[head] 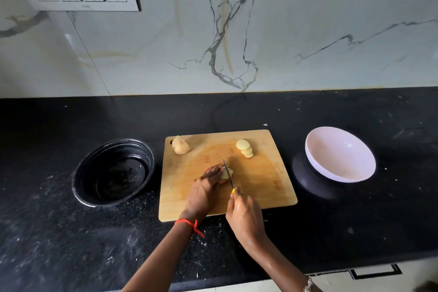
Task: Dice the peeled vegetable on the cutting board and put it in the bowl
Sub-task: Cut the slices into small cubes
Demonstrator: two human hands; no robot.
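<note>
Left grip (206,187): the fingers are curled over the peeled vegetable (224,176), which is held down on the middle of the cutting board (260,180); a red thread (189,223) is worn at the wrist.
Right grip (245,216): it is closed round the yellow handle of the knife (228,170), near of the vegetable.
Knife: the blade is set into the vegetable, just right of the left fingertips, with the tip pointed far.
Slices (245,148): pale rounds are overlapped at the far right of the board, apart from both hands.
Brownish chunk (180,145): it is placed at the board's far left corner.
White bowl (341,154): it is seen tilted on a dark base, right of the board on the counter (59,232).
Black bowl (113,172): it is set left of the board.
</note>
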